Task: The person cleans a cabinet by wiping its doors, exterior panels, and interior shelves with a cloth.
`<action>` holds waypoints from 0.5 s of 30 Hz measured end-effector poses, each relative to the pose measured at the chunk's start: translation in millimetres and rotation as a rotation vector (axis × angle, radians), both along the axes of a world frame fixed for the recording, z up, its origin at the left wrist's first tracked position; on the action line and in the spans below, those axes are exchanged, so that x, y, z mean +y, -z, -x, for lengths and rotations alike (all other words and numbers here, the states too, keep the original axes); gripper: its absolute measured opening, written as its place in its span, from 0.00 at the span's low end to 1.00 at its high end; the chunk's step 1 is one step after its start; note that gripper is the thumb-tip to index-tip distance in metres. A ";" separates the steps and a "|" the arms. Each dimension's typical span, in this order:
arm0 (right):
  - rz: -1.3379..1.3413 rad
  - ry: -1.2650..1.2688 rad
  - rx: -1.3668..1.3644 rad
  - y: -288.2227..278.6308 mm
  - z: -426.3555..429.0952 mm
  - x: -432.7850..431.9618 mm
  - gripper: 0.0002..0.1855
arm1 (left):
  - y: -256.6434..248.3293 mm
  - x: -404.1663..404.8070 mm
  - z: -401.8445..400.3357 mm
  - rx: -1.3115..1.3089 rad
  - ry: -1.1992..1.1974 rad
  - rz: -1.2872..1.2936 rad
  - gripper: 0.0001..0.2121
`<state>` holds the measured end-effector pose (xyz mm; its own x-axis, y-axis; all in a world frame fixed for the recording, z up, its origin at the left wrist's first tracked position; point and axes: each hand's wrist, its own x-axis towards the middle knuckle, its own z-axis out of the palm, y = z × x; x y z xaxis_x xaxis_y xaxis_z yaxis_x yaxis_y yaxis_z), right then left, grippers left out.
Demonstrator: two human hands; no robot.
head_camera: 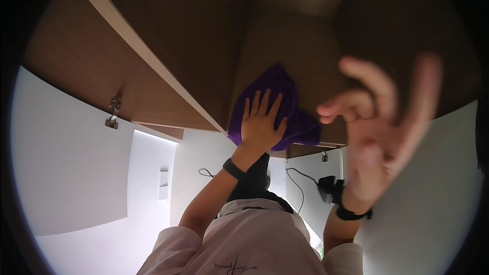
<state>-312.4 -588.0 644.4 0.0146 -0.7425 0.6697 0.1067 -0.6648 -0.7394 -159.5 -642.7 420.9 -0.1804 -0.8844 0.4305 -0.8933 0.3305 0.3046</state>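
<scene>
A purple cloth lies spread and rumpled on the wood-grain shelf of a cabinet, near its front edge. Flat on top of the cloth rests my left hand, palm down with its fingers apart and not gripping. My right hand is raised to the right of the cloth, close to the camera and blurred. Its palm is turned up, some fingers are bent, and nothing shows in it.
A wooden upright panel borders the compartment on the left. White cabinet doors hang open on the left and right, one with a metal hinge. Below are a wall socket and a black cable.
</scene>
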 end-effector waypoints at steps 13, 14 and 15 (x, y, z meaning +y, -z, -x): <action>0.006 0.551 0.932 188.5 16.6 13.4 0.13 | -27.1 -30.7 15.8 -0.020 -0.186 -0.310 0.34; -0.119 0.534 0.934 192.1 27.6 3.8 0.15 | -28.2 -33.3 15.0 -0.006 -0.196 -0.301 0.34; -0.238 0.513 0.928 191.4 32.7 -7.5 0.17 | -26.5 -37.9 10.5 0.017 -0.188 -0.321 0.33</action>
